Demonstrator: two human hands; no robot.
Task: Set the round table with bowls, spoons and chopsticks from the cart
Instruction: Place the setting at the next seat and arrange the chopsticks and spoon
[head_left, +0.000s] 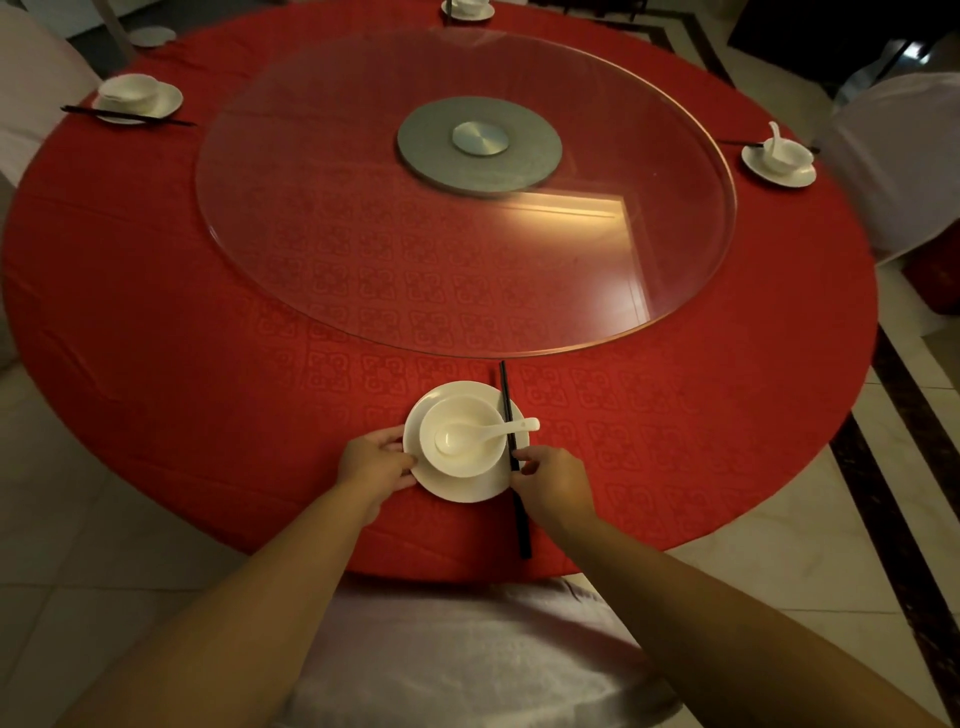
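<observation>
A white plate (470, 488) lies near the front edge of the round table with its red cloth (182, 322). On the plate stands a white bowl (457, 410) with a white spoon (483, 432) lying in it, handle pointing right. Black chopsticks (511, 431) rest over the plate's right rim, pointing away from me. My left hand (375, 461) grips the plate's left rim. My right hand (553, 486) pinches the chopsticks beside the plate's right rim.
A glass turntable (311, 223) with a grey metal hub (479, 145) fills the table's middle. Set places with plate and bowl stand at the left (140, 98), right (778, 158) and far side (467, 9). White-covered chairs stand in front of me (467, 654), at left and at right.
</observation>
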